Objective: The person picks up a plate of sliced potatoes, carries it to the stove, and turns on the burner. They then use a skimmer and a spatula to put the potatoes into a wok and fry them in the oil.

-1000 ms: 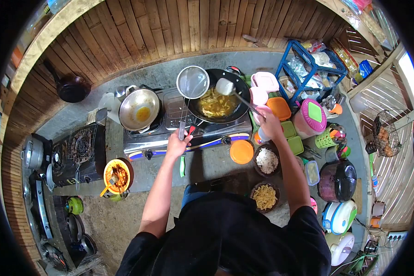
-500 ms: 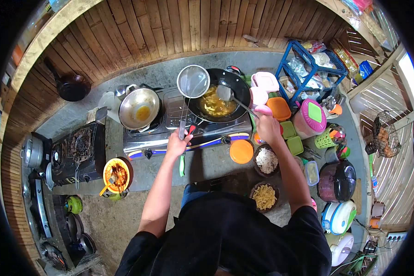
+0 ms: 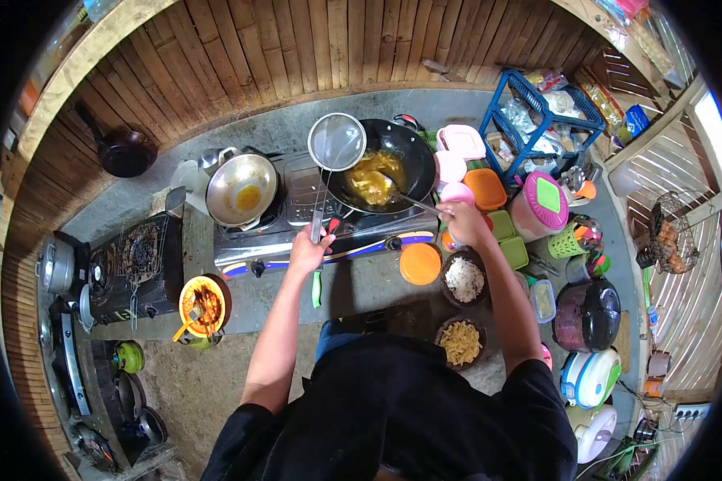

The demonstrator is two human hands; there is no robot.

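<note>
My left hand [image 3: 309, 251] is closed around the handle of a round mesh strainer [image 3: 337, 143], which hovers over the left rim of a black wok [image 3: 421, 164]. My right hand [image 3: 467, 224] grips the handle of a spatula [image 3: 419, 204]. Its blade is down in the wok, partly hidden by the oil and the yellowish food pieces [image 3: 369, 188]. The wok sits on the right side of a gas stove [image 3: 329, 258]. On the left burner stands a metal pan [image 3: 219, 192] with a little oil in it.
A bowl of white grated food [image 3: 464, 280] and a bowl of pale cut pieces [image 3: 461, 343] are by my right forearm. An orange lid [image 3: 420, 264] lies before the stove. An orange bowl of dark red sauce [image 3: 204, 305] stands left; a blue rack [image 3: 544, 128] stands back right.
The spatula blade has gone from above the food down into the oil, and my right hand has shifted slightly lower. My left hand and the strainer have stayed almost still.
</note>
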